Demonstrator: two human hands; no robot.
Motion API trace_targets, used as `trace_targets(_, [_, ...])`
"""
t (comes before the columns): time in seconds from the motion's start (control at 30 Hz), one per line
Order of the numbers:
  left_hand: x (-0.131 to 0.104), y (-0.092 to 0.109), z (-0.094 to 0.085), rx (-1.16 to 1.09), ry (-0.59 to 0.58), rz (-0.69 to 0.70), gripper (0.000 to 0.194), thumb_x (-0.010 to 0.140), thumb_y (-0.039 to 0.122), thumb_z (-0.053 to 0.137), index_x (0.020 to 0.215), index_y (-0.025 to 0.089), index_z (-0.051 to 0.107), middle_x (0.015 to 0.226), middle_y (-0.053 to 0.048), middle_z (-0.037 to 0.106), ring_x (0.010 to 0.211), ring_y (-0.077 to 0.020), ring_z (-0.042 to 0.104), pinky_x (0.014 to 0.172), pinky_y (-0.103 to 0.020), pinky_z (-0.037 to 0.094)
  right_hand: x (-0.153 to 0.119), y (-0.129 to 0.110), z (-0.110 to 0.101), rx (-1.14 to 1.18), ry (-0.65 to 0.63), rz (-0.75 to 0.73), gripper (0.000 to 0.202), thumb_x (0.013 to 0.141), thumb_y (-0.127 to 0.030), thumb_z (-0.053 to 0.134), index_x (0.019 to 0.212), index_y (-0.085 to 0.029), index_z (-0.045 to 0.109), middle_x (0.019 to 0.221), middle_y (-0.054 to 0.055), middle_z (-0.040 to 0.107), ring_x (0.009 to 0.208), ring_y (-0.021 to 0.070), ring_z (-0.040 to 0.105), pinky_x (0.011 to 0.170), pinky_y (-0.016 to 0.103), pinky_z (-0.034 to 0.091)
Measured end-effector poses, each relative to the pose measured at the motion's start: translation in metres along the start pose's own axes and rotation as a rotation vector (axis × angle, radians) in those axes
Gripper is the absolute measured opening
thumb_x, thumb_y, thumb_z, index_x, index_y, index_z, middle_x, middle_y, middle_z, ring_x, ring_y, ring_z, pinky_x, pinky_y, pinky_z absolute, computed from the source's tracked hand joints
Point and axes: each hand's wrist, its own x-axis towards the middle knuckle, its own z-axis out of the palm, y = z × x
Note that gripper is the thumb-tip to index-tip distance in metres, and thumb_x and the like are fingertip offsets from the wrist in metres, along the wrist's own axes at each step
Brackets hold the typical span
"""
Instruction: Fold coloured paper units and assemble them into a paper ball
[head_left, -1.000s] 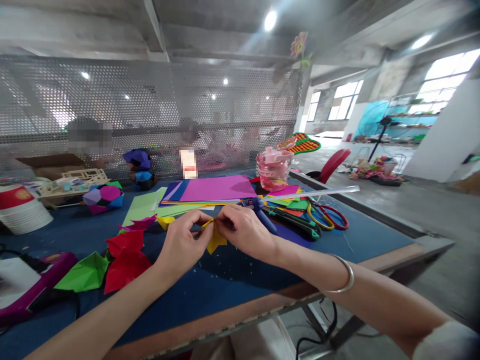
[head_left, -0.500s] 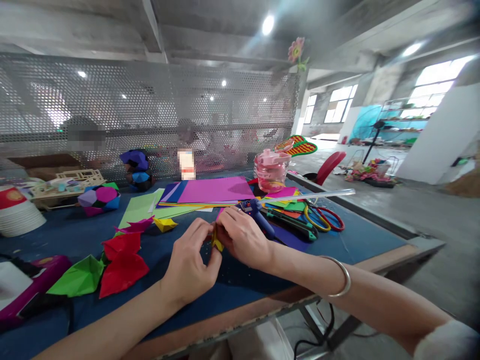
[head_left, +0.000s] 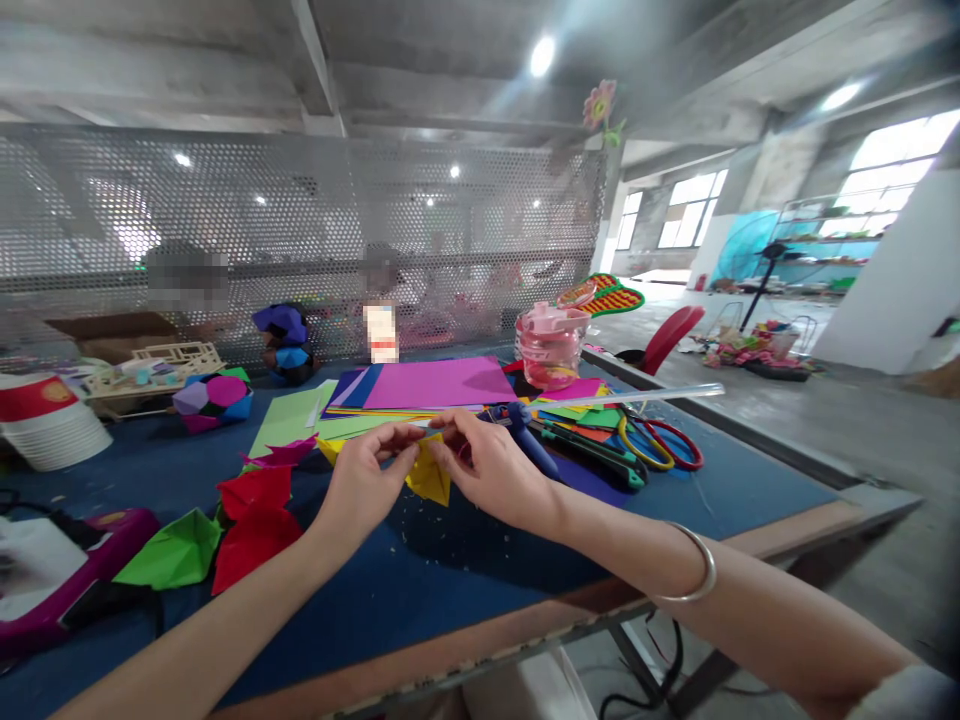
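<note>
Pinching yellow paper (head_left: 431,482), your left hand (head_left: 364,478) and right hand (head_left: 501,474) seem mid-shaping. Red paper (head_left: 253,545), left of it, looks done.

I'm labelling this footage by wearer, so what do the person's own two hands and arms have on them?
The left hand and its forearm show no glove or sleeve. The right hand is ungloved; its arm has a silvery bangle and a whitish, fluffy-looking cuff.

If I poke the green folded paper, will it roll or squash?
The green folded paper looks thin, so it's probably light and slides easily. Its pointed shape should keep it from rolling. The creases may stiffen it a bit, but a hard grip could squash it.
</note>
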Motion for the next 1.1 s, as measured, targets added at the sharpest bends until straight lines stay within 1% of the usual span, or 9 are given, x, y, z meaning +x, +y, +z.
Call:
trace_targets(0.07, [0.000,-0.001,-0.003,0.033,0.030,0.031,0.024,0.077,0.031,0.064,0.095,0.015,0.071,0.096,-0.009,0.075,0.087,-0.0226,0.070,0.085,-0.037,0.055,0.001,-0.003,0.000,0.026,-0.041,0.109,0.022,0.091,-0.028,0.060,0.109,-0.016,0.056,0.082,0.004,0.070,0.070,0.0161,0.064,0.063,0.025,0.042])
trace_targets(0.17, [0.000,0.000,-0.006,0.108,0.079,0.099,0.022,0.080,0.030,0.061,0.094,0.016,0.071,0.098,-0.009,0.074,0.089,-0.0223,0.070,0.086,-0.037,0.054,0.002,-0.001,0.001,0.007,-0.092,0.213,0.011,0.085,-0.024,0.063,0.092,-0.018,0.057,0.075,0.002,0.067,0.064,0.0147,0.060,0.057,0.024,0.037])
trace_targets(0.33, [-0.003,0.002,-0.004,0.191,0.047,0.098,0.017,0.078,0.027,0.061,0.089,0.016,0.067,0.089,-0.007,0.072,0.083,-0.0212,0.068,0.081,-0.034,0.053,0.004,0.010,0.003,-0.019,0.010,0.129,0.005,0.085,-0.014,0.054,0.083,-0.018,0.055,0.068,-0.002,0.060,0.060,0.0119,0.053,0.056,0.023,0.033])
trace_targets(0.53, [-0.006,0.005,-0.004,0.258,-0.058,0.141,0.017,0.084,0.031,0.058,0.091,0.018,0.066,0.085,-0.004,0.070,0.080,-0.0198,0.065,0.073,-0.029,0.050,0.004,0.009,0.002,-0.030,-0.068,0.052,0.016,0.082,-0.012,0.056,0.071,-0.019,0.048,0.062,-0.005,0.051,0.055,0.0094,0.043,0.053,0.022,0.027])
trace_targets(0.6, [-0.006,0.005,-0.005,0.249,-0.074,0.128,0.017,0.085,0.033,0.059,0.087,0.018,0.067,0.081,-0.003,0.069,0.076,-0.0187,0.064,0.069,-0.027,0.049,0.004,0.008,0.002,-0.003,-0.058,0.044,0.014,0.083,-0.013,0.056,0.072,-0.019,0.050,0.063,-0.004,0.053,0.056,0.0094,0.044,0.053,0.022,0.029])
trace_targets(0.7, [-0.006,0.005,-0.005,0.212,-0.073,0.119,0.018,0.085,0.034,0.060,0.085,0.017,0.067,0.073,-0.001,0.066,0.068,-0.0160,0.061,0.064,-0.025,0.048,0.004,0.010,0.004,0.089,0.004,0.040,0.003,0.088,-0.019,0.056,0.089,-0.018,0.058,0.073,-0.001,0.062,0.062,0.0112,0.054,0.058,0.021,0.037])
trace_targets(0.77, [-0.006,0.007,-0.005,0.163,-0.084,0.104,0.020,0.086,0.034,0.060,0.088,0.016,0.069,0.072,0.000,0.066,0.066,-0.0149,0.060,0.061,-0.023,0.047,0.004,0.011,0.004,0.126,0.028,0.036,0.010,0.090,-0.021,0.054,0.098,-0.018,0.059,0.077,0.000,0.065,0.065,0.0122,0.057,0.061,0.022,0.040])
trace_targets(0.97, [-0.008,0.013,-0.003,0.029,-0.111,0.053,0.024,0.087,0.037,0.059,0.088,0.017,0.072,0.074,-0.002,0.068,0.068,-0.0160,0.063,0.059,-0.021,0.052,0.003,0.009,0.003,0.151,0.033,-0.008,0.014,0.087,-0.015,0.052,0.097,-0.019,0.061,0.080,0.000,0.065,0.069,0.0123,0.058,0.063,0.021,0.042])
trace_targets(1.1, [-0.007,0.012,-0.004,-0.030,-0.133,-0.021,0.028,0.085,0.042,0.059,0.088,0.017,0.072,0.072,-0.002,0.068,0.060,-0.0157,0.061,0.049,-0.022,0.052,0.003,0.006,0.003,0.216,0.024,-0.019,0.017,0.086,-0.014,0.052,0.098,-0.018,0.064,0.082,0.000,0.066,0.069,0.0112,0.056,0.063,0.020,0.042])
